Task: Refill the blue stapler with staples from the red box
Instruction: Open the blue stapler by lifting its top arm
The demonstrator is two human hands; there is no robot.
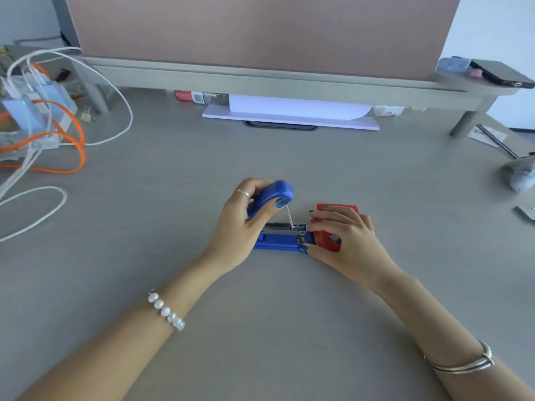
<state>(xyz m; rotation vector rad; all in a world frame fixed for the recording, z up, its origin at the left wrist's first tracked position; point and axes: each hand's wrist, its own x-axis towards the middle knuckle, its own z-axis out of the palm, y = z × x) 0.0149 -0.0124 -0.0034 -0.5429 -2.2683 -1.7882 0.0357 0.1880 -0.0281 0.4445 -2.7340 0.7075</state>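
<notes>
The blue stapler (275, 241) lies on the grey desk at centre, its top cover swung up and back so the metal staple channel shows. My left hand (243, 224) grips the raised blue cover. My right hand (341, 235) rests at the stapler's front end, thumb and fingertips pinching its tip. The red box (337, 211) sits just right of the stapler, partly hidden under my right fingers; an open part of it shows grey staples below my palm. Whether staples lie in the channel I cannot tell.
A monitor riser (260, 79) spans the back with a white pad (289, 117) beneath it. Orange and white cables (72, 140) and chargers crowd the left. A phone (498, 73) lies on the riser's right end. Papers and a grey object (521, 172) sit at the far right.
</notes>
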